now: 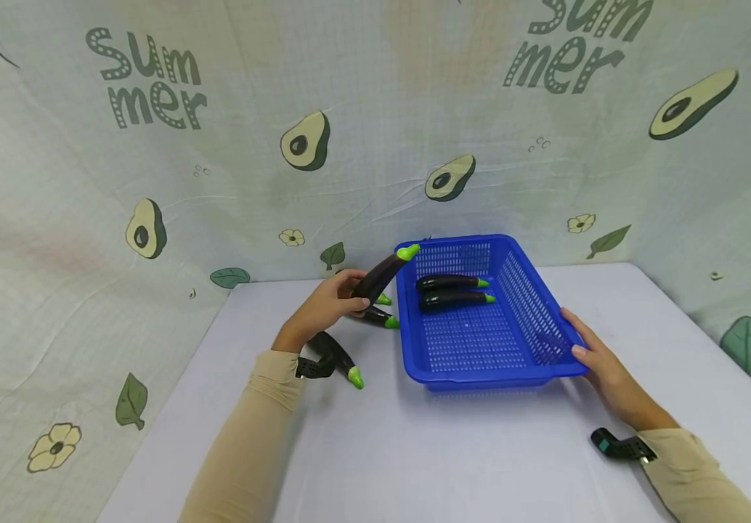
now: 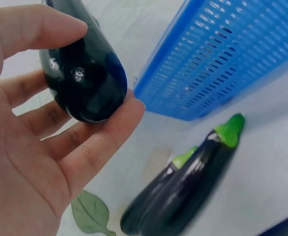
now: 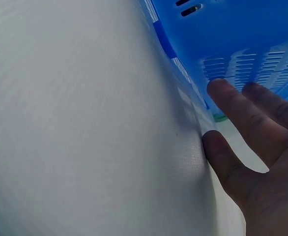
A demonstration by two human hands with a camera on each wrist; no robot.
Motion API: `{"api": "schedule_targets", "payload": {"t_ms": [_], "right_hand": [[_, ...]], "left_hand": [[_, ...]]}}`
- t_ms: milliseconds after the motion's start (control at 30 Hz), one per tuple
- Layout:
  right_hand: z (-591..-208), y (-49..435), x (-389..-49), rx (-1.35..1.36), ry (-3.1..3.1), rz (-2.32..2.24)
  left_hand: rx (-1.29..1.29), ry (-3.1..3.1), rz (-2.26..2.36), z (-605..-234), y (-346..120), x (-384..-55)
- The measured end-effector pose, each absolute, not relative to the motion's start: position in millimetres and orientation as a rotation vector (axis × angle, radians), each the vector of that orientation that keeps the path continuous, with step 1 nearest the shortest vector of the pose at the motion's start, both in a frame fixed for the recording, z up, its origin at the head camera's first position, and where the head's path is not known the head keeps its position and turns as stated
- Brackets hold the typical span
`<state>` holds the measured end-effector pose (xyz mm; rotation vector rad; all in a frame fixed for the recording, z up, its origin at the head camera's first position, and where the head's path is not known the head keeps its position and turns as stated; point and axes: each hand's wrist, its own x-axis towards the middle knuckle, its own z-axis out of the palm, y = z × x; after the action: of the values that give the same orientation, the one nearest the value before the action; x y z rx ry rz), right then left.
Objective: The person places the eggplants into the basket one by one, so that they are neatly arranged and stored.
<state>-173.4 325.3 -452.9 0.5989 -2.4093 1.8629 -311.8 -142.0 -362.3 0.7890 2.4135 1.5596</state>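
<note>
My left hand (image 1: 323, 305) grips a dark purple eggplant (image 1: 380, 277) between thumb and fingers. The eggplant is raised, tilted with its green stem end up and overlapping the left rim of the blue plastic basket (image 1: 480, 378). In the left wrist view its rounded end (image 2: 85, 83) sits between the thumb and spread fingers. Two eggplants lie side by side in the basket, a rear eggplant (image 1: 447, 283) and a front eggplant (image 1: 455, 300). My right hand (image 1: 604, 370) holds the basket's right rim, thumb over it and fingers against the outer wall (image 3: 237, 69).
On the white table (image 1: 480, 465), left of the basket, lie more eggplants: one eggplant (image 1: 339, 354) nearer me, and another eggplant (image 1: 378, 317) beside the basket wall, partly behind my left hand. A cloth printed with avocados (image 1: 306, 142) hangs behind the table.
</note>
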Motion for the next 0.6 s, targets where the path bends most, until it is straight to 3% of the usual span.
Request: {"api": "schedule_targets", "payload": {"t_ms": [600], "right_hand": [[-454.1, 326.1, -173.3, 0.580, -2.420, 1.843]], "left_hand": [[0.770, 2.266, 1.637, -342.9, -107.5, -320.7]]}}
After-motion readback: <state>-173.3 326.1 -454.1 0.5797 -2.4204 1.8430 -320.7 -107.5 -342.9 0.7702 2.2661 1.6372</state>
